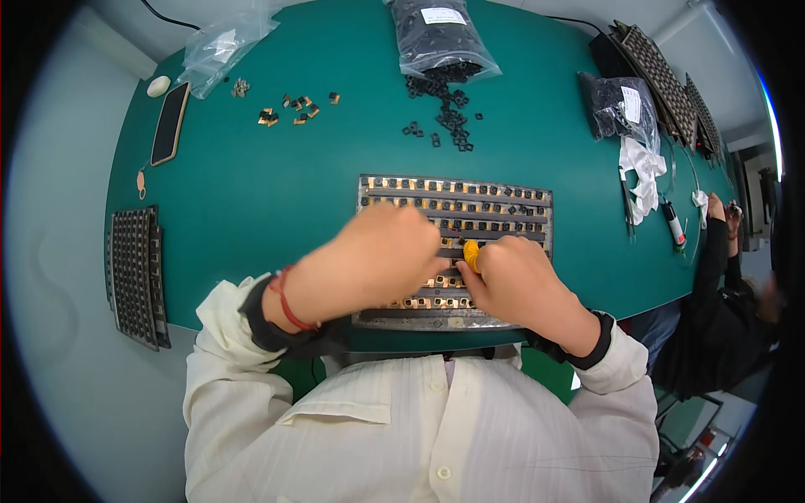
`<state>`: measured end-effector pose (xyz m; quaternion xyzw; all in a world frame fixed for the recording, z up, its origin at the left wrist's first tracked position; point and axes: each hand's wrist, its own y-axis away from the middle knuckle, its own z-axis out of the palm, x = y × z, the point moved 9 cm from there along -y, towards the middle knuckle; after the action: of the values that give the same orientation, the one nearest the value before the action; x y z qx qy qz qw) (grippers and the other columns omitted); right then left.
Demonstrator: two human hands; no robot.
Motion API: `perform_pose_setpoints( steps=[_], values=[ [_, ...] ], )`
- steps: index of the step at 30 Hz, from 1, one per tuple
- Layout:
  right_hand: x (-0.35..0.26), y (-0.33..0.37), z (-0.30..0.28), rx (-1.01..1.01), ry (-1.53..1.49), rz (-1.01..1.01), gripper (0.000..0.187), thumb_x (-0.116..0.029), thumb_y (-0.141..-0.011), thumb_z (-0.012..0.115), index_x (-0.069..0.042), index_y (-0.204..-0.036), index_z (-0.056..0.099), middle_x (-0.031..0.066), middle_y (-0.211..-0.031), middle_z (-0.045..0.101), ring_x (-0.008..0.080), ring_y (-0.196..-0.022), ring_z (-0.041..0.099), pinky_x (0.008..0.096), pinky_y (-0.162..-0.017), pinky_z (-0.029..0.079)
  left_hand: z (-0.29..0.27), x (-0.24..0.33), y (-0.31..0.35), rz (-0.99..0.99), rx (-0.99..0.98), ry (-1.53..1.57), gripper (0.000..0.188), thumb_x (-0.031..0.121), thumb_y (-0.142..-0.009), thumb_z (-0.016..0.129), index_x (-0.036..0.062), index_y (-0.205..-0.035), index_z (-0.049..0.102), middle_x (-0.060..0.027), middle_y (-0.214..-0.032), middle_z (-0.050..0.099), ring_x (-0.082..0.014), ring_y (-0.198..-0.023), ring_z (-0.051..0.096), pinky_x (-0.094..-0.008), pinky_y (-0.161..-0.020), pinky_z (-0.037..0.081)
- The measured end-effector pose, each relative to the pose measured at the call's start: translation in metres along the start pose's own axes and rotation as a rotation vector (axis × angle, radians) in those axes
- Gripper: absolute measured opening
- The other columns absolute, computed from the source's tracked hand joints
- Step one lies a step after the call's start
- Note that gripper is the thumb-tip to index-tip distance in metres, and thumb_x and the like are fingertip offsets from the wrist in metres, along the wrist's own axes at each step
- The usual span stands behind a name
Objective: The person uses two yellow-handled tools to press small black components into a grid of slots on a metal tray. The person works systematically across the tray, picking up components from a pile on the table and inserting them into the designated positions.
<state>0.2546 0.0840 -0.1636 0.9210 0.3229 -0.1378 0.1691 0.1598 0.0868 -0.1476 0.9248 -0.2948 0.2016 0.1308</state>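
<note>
A flat rectangular tray [470,324] lies in front of me on the green table, with rows of small black square pieces on copper-coloured parts. My left hand [373,251] is closed over the tray's left-middle part, knuckles up, its fingertips mostly hidden. Over the middle rows, my right hand [518,275] is closed too, thumb pointing inward. A yellow ribbed cover [472,256], like a finger cot, sits at its index finger. The hands are close together but apart. Whatever either pinches is hidden or too small to make out.
Loose black pieces [453,117] spill from a clear bag [440,38] at the back. Copper-and-black parts [300,105] lie back left, near a phone [170,124]. Stacked trays [134,272] stand far left. At right are tweezers [626,201], a white-and-black tube [673,224] and another person's arm [713,264].
</note>
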Motion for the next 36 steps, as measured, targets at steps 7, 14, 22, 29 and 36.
perform_pose_setpoints(
  steps=[7,14,22,29,36],
  values=[
    [-0.003,-0.006,-0.008,-0.046,-0.065,-0.019,0.025,-0.016,-0.085,0.065,0.002,-0.067,0.067,0.0223,-0.062,0.063,0.0394,-0.061,0.066,0.0477,-0.06,0.054,-0.062,-0.103,-0.032,-0.248,0.535,0.055,0.039,0.02,-0.08,0.079,-0.0085,-0.105,0.069,-0.0145,-0.087,0.071,-0.0234,-0.076,0.067,-0.0349,-0.069,0.053],
    [0.044,-0.045,-0.064,0.08,-0.234,0.06,0.021,-0.013,-0.082,0.071,0.006,-0.09,0.073,0.0251,-0.082,0.069,0.0371,-0.077,0.07,0.0399,-0.071,0.056,-0.037,-0.113,-0.044,-0.304,0.39,0.225,0.029,0.016,-0.08,0.078,-0.0083,-0.095,0.072,-0.0144,-0.075,0.071,-0.0206,-0.065,0.067,-0.0303,-0.064,0.053],
    [0.086,-0.097,-0.059,0.235,-0.302,0.14,0.025,-0.01,-0.077,0.078,0.008,-0.092,0.071,0.0187,-0.083,0.071,0.0304,-0.077,0.07,0.0361,-0.071,0.055,-0.048,-0.101,-0.036,-0.281,0.448,-0.066,0.017,0.009,-0.083,0.072,-0.0061,-0.092,0.073,-0.0187,-0.075,0.071,-0.0294,-0.066,0.07,-0.0343,-0.065,0.055],
    [0.067,-0.096,-0.055,0.13,-0.243,0.097,0.016,-0.007,-0.078,0.075,0.007,-0.085,0.071,0.0209,-0.077,0.07,0.0323,-0.073,0.07,0.0371,-0.07,0.055,-0.057,-0.114,-0.024,-0.275,0.48,0.104,0.02,0.005,-0.084,0.072,-0.0084,-0.098,0.071,-0.0198,-0.083,0.072,-0.0288,-0.075,0.072,-0.0342,-0.07,0.057],
    [0.077,-0.091,-0.067,0.26,-0.226,0.085,0.017,-0.001,-0.08,0.071,0.007,-0.094,0.073,0.0224,-0.081,0.071,0.0327,-0.074,0.071,0.037,-0.072,0.057,-0.042,-0.104,-0.035,-0.364,0.339,0.171,0.02,0.01,-0.082,0.075,-0.0073,-0.091,0.072,-0.0179,-0.078,0.071,-0.0268,-0.072,0.071,-0.0336,-0.068,0.056]
  ],
)
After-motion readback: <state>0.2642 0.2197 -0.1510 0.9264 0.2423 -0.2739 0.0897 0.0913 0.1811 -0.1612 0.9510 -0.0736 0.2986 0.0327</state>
